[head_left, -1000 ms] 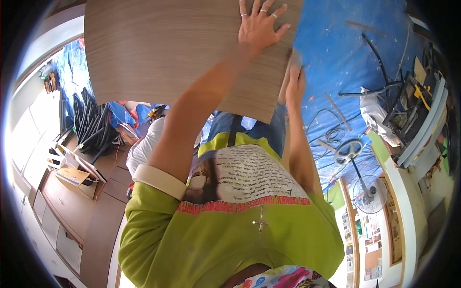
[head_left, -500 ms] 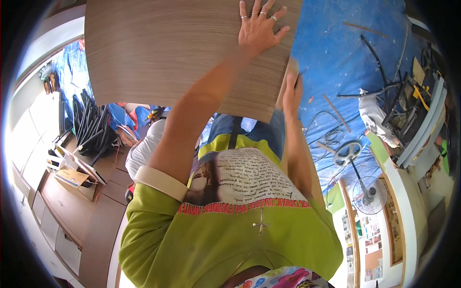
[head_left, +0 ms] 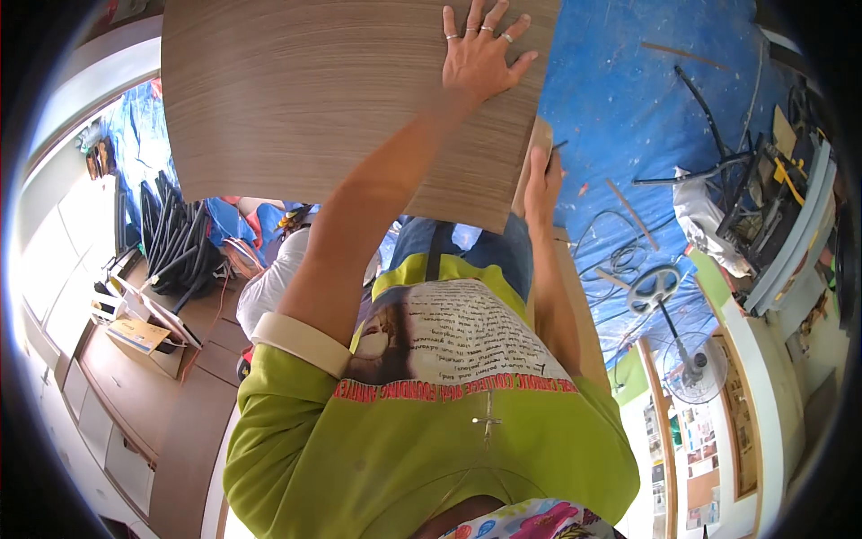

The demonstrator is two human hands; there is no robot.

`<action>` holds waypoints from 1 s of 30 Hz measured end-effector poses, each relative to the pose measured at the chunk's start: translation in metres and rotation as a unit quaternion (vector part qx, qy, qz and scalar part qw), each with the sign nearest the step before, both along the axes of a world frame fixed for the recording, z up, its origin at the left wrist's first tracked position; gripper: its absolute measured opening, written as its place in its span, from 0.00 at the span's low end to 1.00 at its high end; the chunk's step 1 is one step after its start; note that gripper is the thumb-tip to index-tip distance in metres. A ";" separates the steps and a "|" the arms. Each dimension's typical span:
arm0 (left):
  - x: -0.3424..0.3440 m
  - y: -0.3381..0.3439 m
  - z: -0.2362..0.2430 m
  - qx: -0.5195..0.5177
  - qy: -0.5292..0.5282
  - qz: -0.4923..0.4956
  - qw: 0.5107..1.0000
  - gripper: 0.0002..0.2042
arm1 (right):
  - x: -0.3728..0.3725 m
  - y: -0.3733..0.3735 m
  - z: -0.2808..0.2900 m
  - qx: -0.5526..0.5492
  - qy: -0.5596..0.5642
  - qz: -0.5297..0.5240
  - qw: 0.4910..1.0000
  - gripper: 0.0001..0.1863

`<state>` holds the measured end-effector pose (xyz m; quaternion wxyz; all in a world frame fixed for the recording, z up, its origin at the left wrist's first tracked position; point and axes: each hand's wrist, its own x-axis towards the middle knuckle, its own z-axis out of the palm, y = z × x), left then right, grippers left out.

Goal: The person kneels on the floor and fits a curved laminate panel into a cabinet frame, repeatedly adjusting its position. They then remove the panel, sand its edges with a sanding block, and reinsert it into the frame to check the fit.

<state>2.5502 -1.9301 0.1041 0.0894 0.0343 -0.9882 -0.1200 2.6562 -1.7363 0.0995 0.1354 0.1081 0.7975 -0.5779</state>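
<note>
A large brown wood-grain panel (head_left: 332, 108) fills the upper middle of the view. My left hand (head_left: 480, 58), with rings on several fingers, lies flat on its face near the right edge, fingers spread. At the panel's right edge is my right hand (head_left: 542, 184), its fingers bent and partly hidden. A pale edge piece (head_left: 536, 144) shows just above its fingertips along the panel's side. Something small and dark (head_left: 558, 148) sticks out by those fingers; I cannot make out what it is.
Blue sheeting (head_left: 620, 108) covers the floor at right, with loose cable (head_left: 620, 256) and thin strips on it. A standing fan (head_left: 690, 364) is at lower right. Black tubes (head_left: 175, 242) are bundled at left, near a person's white sleeve (head_left: 274, 278).
My right hand has slid toward me along the panel's edge, baring the pale edge piece. The panel has shifted very slightly; my left hand stays flat on it.
</note>
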 end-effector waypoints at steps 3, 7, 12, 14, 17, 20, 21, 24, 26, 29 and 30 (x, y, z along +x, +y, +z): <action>0.000 0.002 0.019 0.067 -0.042 0.013 0.997 0.31 | -0.074 -0.024 0.013 0.012 0.002 0.006 1.000 0.32; -0.005 0.007 0.017 0.046 -0.027 -0.020 0.998 0.31 | -0.203 -0.039 -0.010 0.018 0.050 0.015 0.998 0.38; 0.001 0.000 -0.009 0.029 0.022 0.018 0.999 0.28 | -0.090 -0.006 -0.030 -0.040 0.001 0.038 0.998 0.31; 0.000 0.004 -0.014 0.023 0.021 0.020 0.999 0.28 | -0.018 0.002 -0.008 -0.016 0.003 0.010 1.000 0.31; 0.002 0.000 -0.001 0.071 0.033 0.008 0.997 0.27 | -0.025 -0.004 -0.004 -0.028 -0.011 -0.017 0.999 0.31; 0.001 0.005 -0.006 -0.085 0.021 0.018 0.996 0.31 | -0.127 -0.031 -0.009 -0.027 0.037 0.004 0.999 0.32; 0.000 0.007 -0.001 -0.039 0.003 0.010 0.999 0.31 | -0.158 -0.039 0.005 -0.014 0.050 0.022 0.998 0.29; -0.008 0.010 0.019 0.051 -0.034 -0.017 0.998 0.31 | -0.171 -0.028 -0.014 0.010 0.143 0.036 0.989 0.31; -0.002 0.005 0.016 0.055 -0.031 0.004 0.998 0.30 | -0.111 -0.016 -0.029 0.033 0.147 0.069 0.986 0.29; -0.002 0.005 0.010 0.057 -0.021 0.002 0.998 0.30 | 0.008 0.011 0.002 -0.004 0.021 0.025 0.999 0.28; -0.002 0.006 0.013 0.057 -0.023 0.002 0.998 0.30 | 0.032 0.014 0.008 0.020 0.039 0.024 0.999 0.29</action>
